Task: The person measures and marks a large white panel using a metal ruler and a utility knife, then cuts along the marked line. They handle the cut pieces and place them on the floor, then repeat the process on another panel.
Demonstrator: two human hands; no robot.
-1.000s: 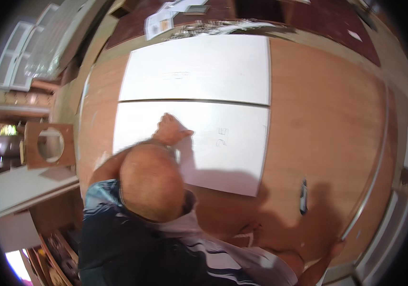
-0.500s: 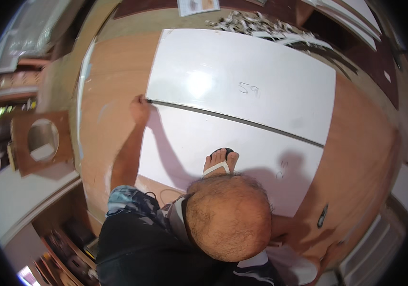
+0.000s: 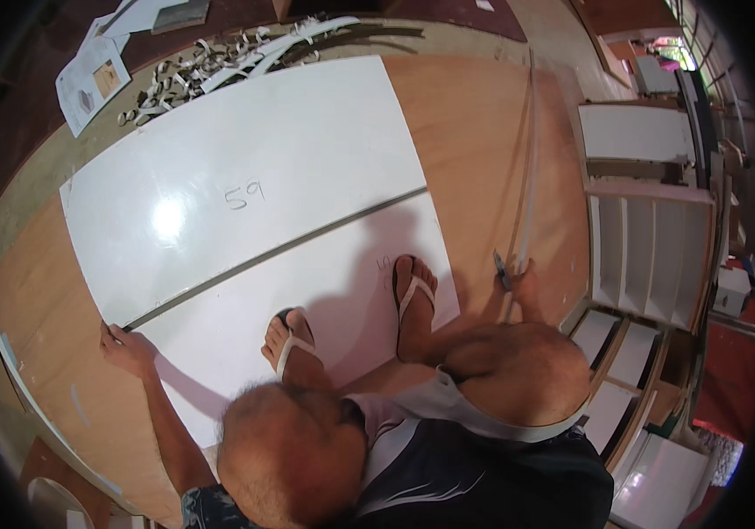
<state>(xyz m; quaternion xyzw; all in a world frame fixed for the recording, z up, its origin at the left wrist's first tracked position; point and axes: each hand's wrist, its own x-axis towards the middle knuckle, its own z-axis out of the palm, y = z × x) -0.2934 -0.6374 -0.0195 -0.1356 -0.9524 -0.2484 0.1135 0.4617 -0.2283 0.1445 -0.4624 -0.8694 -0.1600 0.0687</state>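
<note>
At the left end of the dark strip (image 3: 280, 257) that runs along the edge of the upper white panel (image 3: 307, 132), my left hand (image 3: 126, 348) pinches the corner, fingers closed. A second white panel (image 3: 360, 326) lies on the near side, under my sandalled feet. To the right, my right hand (image 3: 526, 289) is closed around what looks like a long thin pale strip (image 3: 529, 159), which stretches away over the brown board (image 3: 474, 132). A small dark hand tool (image 3: 502, 269), its kind unclear, is right beside these fingers; whether they touch it I cannot tell.
Curled offcuts (image 3: 183, 84) are heaped beyond the panels, near a printed sheet (image 3: 93, 84). White shelving (image 3: 651, 256) stands at the right. A brown piece with a round cutout (image 3: 51, 485) is at the lower left.
My view has turned, so the panels now appear further left. My right hand has come forward beside the dark tool, and the long strip has come into view. My left hand stays at the corner.
</note>
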